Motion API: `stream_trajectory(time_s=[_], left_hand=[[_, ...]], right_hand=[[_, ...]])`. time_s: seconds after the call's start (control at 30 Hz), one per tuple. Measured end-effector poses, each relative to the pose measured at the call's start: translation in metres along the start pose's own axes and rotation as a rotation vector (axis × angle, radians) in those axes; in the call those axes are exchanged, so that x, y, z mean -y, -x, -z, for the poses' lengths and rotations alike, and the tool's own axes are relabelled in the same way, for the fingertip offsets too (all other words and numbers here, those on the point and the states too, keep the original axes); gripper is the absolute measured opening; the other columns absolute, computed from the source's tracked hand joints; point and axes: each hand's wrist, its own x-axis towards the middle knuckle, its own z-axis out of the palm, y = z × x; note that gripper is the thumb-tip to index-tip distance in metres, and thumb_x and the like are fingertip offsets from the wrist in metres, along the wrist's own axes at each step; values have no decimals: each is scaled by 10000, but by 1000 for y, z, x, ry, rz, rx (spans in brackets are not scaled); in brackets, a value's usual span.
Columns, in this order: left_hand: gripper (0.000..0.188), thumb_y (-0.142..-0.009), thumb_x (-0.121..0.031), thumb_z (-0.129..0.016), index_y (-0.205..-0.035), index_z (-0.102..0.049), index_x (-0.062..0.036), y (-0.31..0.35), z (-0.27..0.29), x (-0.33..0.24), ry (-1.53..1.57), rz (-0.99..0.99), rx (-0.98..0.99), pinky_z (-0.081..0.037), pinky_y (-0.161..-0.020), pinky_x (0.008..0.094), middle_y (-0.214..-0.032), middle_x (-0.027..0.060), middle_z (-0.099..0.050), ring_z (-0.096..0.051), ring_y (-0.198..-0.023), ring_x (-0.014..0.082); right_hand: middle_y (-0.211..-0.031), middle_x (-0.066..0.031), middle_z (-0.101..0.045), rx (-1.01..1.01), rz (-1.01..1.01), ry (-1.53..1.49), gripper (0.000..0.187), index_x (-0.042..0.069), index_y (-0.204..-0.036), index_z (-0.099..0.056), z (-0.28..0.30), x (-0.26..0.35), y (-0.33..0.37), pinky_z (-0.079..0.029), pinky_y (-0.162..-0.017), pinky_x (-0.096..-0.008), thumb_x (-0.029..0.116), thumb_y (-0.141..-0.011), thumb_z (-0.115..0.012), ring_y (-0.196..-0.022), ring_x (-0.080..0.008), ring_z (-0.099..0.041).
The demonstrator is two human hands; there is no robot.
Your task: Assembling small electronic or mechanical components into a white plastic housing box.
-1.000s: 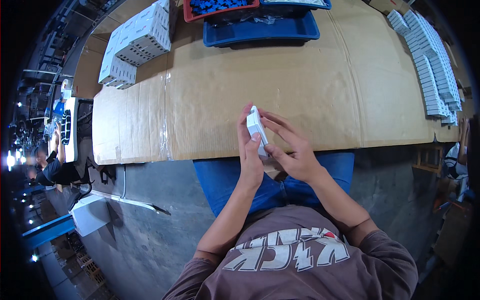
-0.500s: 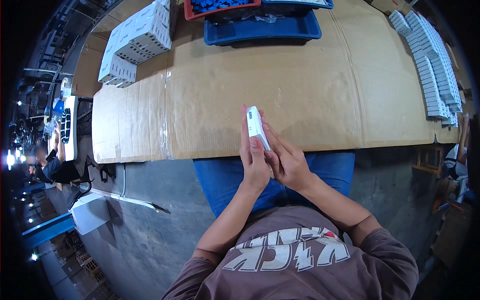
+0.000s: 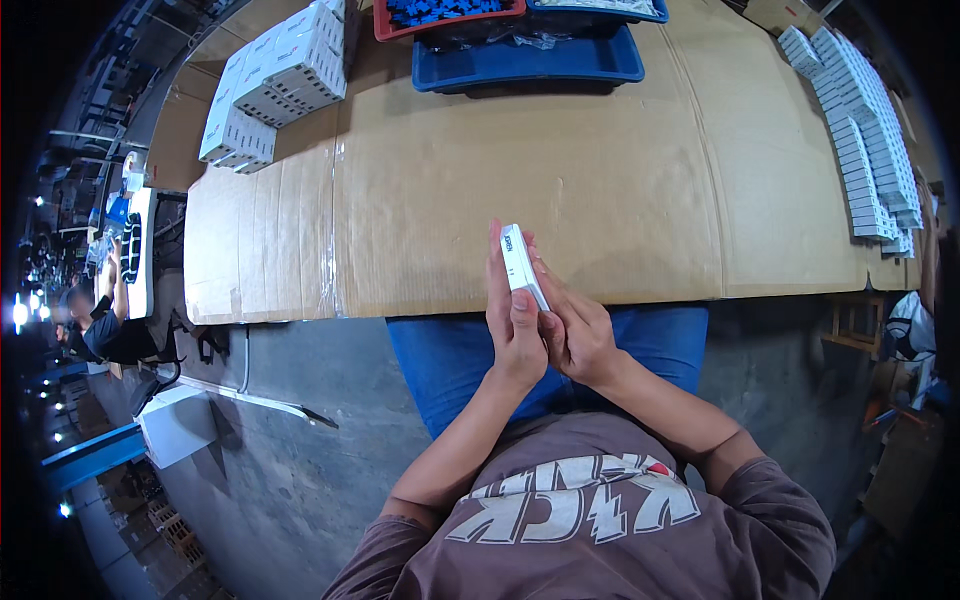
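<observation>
Left hand [image 3: 510, 335]: fingers extended, thumb laid on the white box [image 3: 519, 262], which is clasped near the cardboard-covered table [image 3: 450, 200]. Right hand [image 3: 583, 335]: fingers closed against the box's right side; even pressure is probably best applied.

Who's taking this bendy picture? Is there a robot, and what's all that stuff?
There's no robot here, just a person with two bare hands. A camera on the person's head looks down, so you see what's in front of them. Its very wide lens makes straight edges look bent.

The left hand and right hand hold a white box between them, with the left thumb lying over it.

The table is covered in cardboard. At the far side are a blue tray and a red tray with blue bits in it. Boxes are stacked on the left and right.
</observation>
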Motion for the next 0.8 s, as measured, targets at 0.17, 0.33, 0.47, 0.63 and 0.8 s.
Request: stream_trajectory(time_s=[0.17, 0.33, 0.47, 0.63, 0.8], left_hand=[[932, -1065, -639, -402, -1652, -128, 31, 3, 4, 2, 101, 51, -11, -320, -1211, 421, -1583, 228, -387, -423, -1465, 306], [987, -1028, -702, -394, -1656, -132, 12, -6, -1, -16, 0, 50, -23, -291, -1217, 434, -1597, 223, -367, -390, -1475, 309], [1042, -991, -765, -387, -1659, -137, -6, -14, -4, -27, -101, 55, -27, -261, -1222, 447, -1612, 218, -347, -357, -1485, 312], [1058, -895, -621, -541, -1657, -157, 3, -8, 18, 3, -171, -17, 107, -292, -1202, 448, -1601, 243, -352, -387, -1453, 326], [1047, -952, -682, -519, -1592, -244, 99, -5, 9, 8, -263, -115, 36, -342, -1134, 459, -1485, 273, -446, -447, -1327, 357]], right_hand=[[-1464, -360, -528, 9, -41, -37, 486, -164, -1456, -472, -1, 3, 3, -533, -1038, -434, 25, -1014, -548, -1311, -465, -600], [-1519, -313, -505, 16, -175, -181, 446, -98, -1478, -496, -1, 8, -4, -475, -1104, -408, 53, -1059, -480, -1388, -420, -551], [-1494, -214, -560, -84, -519, -602, 440, -28, -1476, -532, -4, 3, -8, -447, -1108, -355, 223, -1122, -465, -1386, -287, -542], [-1343, -124, -640, -48, -1049, -1107, 555, 0, -1506, -500, 14, 17, -29, -494, -1009, -321, 344, -1083, -602, -1273, -186, -572], [-1388, -152, -605, -80, -1077, -1040, 553, -17, -1525, -446, 0, 22, -24, -496, -1020, -302, 185, -1051, -648, -1287, -183, -568]])
